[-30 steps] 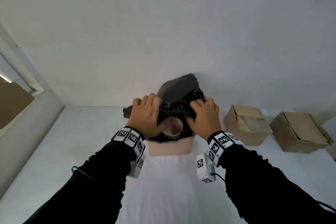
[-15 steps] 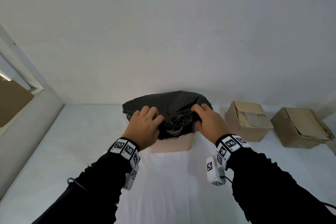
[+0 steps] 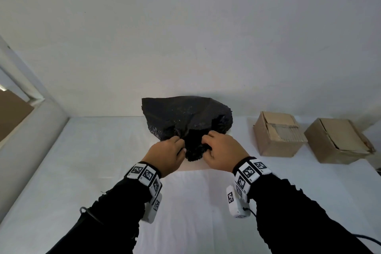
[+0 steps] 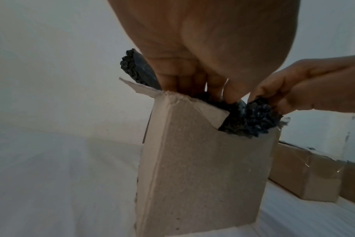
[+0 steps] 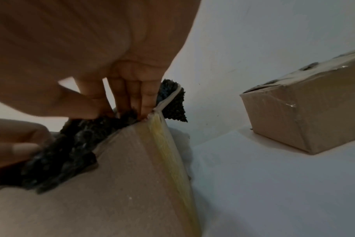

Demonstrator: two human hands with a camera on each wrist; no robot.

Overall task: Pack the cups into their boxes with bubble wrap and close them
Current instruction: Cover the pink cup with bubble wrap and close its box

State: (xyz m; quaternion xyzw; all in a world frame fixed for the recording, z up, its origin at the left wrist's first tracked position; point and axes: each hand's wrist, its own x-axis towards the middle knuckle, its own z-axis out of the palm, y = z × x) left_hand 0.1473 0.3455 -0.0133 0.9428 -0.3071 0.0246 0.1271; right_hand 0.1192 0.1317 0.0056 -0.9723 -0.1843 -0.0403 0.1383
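A sheet of black bubble wrap (image 3: 185, 117) bulges over the open cardboard box (image 4: 199, 176) at the middle of the white table and hides the cup. Only a strip of the box's front (image 3: 193, 166) shows in the head view. My left hand (image 3: 179, 147) has its fingers (image 4: 184, 83) down inside the box's top, pinching the wrap's near edge (image 4: 249, 121). My right hand (image 3: 206, 145) pinches the same bunched edge (image 5: 71, 152) between thumb and fingers (image 5: 132, 99), beside the box's right corner (image 5: 158, 128). The two hands are nearly touching.
Two closed, taped cardboard boxes (image 3: 276, 136) (image 3: 338, 142) stand at the right against the back wall; one of them (image 5: 306, 112) shows in the right wrist view. A white side wall (image 3: 31, 140) borders the table on the left.
The bubble wrap has been pulled forward and down over the box, so the cup is now covered. Both hands moved closer together at the box's near edge.
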